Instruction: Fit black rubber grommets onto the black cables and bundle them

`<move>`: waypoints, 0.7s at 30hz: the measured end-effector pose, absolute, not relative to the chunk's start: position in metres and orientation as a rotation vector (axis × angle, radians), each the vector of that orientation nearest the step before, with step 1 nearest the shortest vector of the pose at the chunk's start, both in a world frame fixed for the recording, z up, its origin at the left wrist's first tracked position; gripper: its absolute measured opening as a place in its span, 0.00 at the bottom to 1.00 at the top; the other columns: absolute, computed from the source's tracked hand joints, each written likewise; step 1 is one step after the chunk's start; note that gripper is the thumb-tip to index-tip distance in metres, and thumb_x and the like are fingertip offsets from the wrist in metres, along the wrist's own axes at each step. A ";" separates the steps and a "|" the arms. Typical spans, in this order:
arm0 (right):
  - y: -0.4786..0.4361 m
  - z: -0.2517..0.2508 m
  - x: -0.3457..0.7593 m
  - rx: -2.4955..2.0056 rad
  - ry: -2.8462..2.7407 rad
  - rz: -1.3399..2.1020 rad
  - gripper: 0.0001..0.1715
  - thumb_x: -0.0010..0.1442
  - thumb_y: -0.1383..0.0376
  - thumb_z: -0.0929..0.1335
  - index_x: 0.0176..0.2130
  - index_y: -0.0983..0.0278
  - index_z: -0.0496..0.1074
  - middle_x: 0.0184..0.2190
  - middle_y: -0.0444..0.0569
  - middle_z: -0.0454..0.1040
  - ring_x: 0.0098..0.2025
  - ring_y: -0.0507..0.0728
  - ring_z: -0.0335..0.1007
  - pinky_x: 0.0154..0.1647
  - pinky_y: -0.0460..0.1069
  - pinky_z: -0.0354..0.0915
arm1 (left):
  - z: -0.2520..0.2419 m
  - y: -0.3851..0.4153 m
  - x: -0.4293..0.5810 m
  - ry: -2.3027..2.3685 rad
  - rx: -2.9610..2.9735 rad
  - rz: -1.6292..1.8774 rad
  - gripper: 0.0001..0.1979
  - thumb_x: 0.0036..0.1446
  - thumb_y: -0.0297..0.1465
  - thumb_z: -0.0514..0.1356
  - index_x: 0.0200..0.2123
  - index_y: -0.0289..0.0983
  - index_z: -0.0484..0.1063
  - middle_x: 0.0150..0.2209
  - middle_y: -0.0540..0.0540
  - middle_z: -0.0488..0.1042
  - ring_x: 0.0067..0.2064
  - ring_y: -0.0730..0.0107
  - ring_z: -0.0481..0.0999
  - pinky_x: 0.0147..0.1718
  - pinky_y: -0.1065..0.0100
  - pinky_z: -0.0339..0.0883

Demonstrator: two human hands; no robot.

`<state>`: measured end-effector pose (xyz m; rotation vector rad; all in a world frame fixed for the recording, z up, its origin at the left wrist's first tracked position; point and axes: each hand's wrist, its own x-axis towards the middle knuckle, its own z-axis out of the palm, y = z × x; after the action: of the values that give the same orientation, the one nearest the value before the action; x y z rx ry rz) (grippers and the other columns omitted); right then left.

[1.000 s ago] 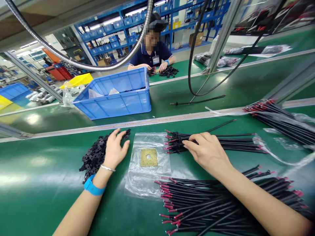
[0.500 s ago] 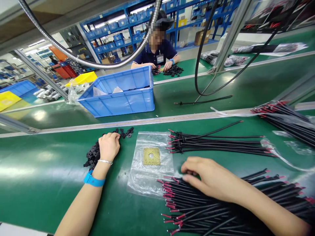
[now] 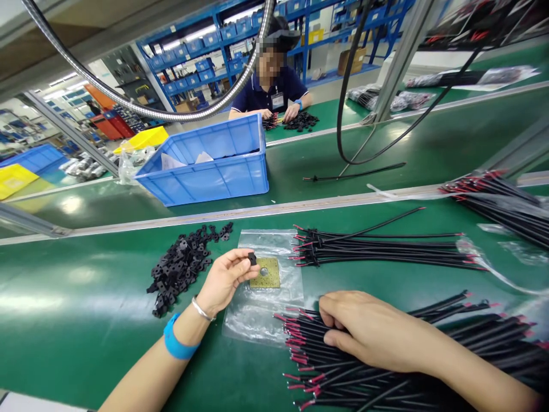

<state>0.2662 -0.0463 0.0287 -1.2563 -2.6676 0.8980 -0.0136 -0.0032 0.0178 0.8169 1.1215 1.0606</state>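
Between the thumb and fingertips of my left hand (image 3: 227, 280) is a small black plastic part (image 3: 252, 259) with a hole. It is held above the edge of a yellowish square plate (image 3: 270, 277) that has a round hole. The plate lies on a clear plastic bag (image 3: 244, 326). My right hand (image 3: 364, 326) rests over a bundle of black cables (image 3: 334, 383) with red wire ends. Its fingers are curled down among the cables, and what they grip, if anything, is hidden. Left of the bag lies a pile of the same black parts (image 3: 178, 269).
Behind the bag's right side lies a smaller row of cables (image 3: 386, 252) with black parts near their ends. A blue bin (image 3: 214, 183) stands beyond the metal rail (image 3: 300, 209). More cables (image 3: 506, 206) lie far right. A co-worker (image 3: 274, 91) sits opposite.
My left hand has moved right from the pile to the plate, with a small black part now in its fingers. My right hand has lowered slightly toward me onto the cables.
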 end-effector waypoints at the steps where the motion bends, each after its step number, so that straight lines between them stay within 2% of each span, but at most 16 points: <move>1: -0.047 0.028 0.266 -1.269 -2.670 0.918 0.07 0.56 0.67 0.69 0.31 0.60 0.64 0.29 0.43 0.72 0.33 0.57 0.70 0.33 0.49 0.61 | 0.017 -0.004 -0.013 1.129 0.820 1.066 0.17 0.43 0.31 0.73 0.37 0.33 0.76 0.30 0.48 0.79 0.32 0.68 0.82 0.35 0.71 0.77; 6: -0.047 0.029 0.266 -1.275 -2.667 0.996 0.08 0.55 0.68 0.69 0.32 0.59 0.64 0.29 0.42 0.71 0.33 0.56 0.69 0.32 0.48 0.60 | 0.009 -0.004 -0.008 1.172 0.910 1.067 0.17 0.41 0.32 0.73 0.35 0.32 0.77 0.28 0.45 0.80 0.31 0.64 0.82 0.31 0.69 0.77; 9: -0.044 0.038 0.268 -1.199 -2.626 1.012 0.09 0.59 0.68 0.67 0.30 0.59 0.61 0.28 0.41 0.70 0.31 0.54 0.67 0.32 0.47 0.60 | 0.006 -0.005 -0.005 1.168 0.949 1.054 0.17 0.42 0.32 0.73 0.36 0.31 0.78 0.28 0.44 0.81 0.30 0.64 0.82 0.31 0.68 0.77; 12: -0.040 0.050 0.271 -1.191 -2.495 1.007 0.11 0.65 0.63 0.62 0.30 0.59 0.59 0.25 0.40 0.66 0.27 0.52 0.62 0.27 0.46 0.58 | 0.006 -0.007 -0.003 1.136 0.925 1.036 0.16 0.43 0.33 0.73 0.36 0.32 0.78 0.29 0.44 0.80 0.30 0.65 0.82 0.32 0.67 0.77; 15: -0.040 0.056 0.273 -1.139 -2.282 0.985 0.13 0.68 0.59 0.59 0.31 0.59 0.60 0.23 0.39 0.63 0.24 0.51 0.59 0.24 0.45 0.57 | 0.007 -0.007 -0.003 1.093 0.862 1.020 0.19 0.44 0.32 0.72 0.41 0.34 0.77 0.31 0.45 0.80 0.33 0.64 0.82 0.34 0.67 0.76; 18: -0.045 0.056 0.276 -1.060 -2.045 0.827 0.11 0.68 0.60 0.59 0.33 0.58 0.61 0.22 0.39 0.61 0.21 0.50 0.58 0.21 0.44 0.58 | 0.010 -0.008 -0.003 1.039 0.825 0.977 0.20 0.45 0.32 0.72 0.43 0.34 0.77 0.31 0.44 0.80 0.34 0.65 0.82 0.36 0.68 0.76; 21: -0.051 0.060 0.278 -1.038 -1.945 0.446 0.05 0.67 0.61 0.61 0.37 0.58 0.63 0.23 0.40 0.66 0.21 0.50 0.63 0.21 0.45 0.59 | 0.012 -0.008 -0.003 1.008 0.833 0.966 0.17 0.45 0.33 0.72 0.38 0.34 0.75 0.29 0.47 0.79 0.33 0.67 0.82 0.35 0.70 0.76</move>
<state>0.2782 -0.0512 0.0597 -1.0375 -1.9451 0.4462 -0.0030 -0.0081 0.0116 0.8331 1.0079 0.9657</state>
